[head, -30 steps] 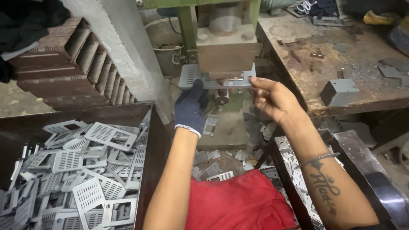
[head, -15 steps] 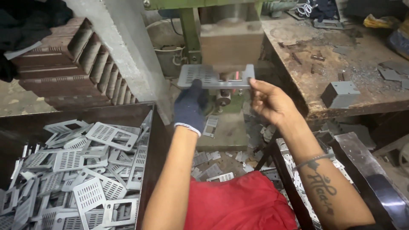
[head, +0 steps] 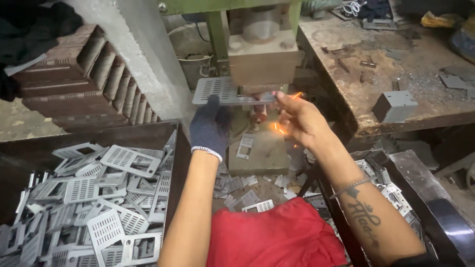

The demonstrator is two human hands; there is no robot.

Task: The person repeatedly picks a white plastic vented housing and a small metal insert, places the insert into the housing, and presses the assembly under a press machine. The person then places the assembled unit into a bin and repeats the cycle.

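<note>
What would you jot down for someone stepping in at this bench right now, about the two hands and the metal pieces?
Left hand, in a dark glove, holds the perforated metal plate from below, under the press block.
Right hand, bare, pinches the plate's right end; sparks show beside it.
The plate lies flat under the block, in place at the press.
The bin on the left holds a heap of similar plates. Small offcuts lie on the floor below; another bin on the right holds metal parts.
Whether this plate is finished cannot be told.
</note>
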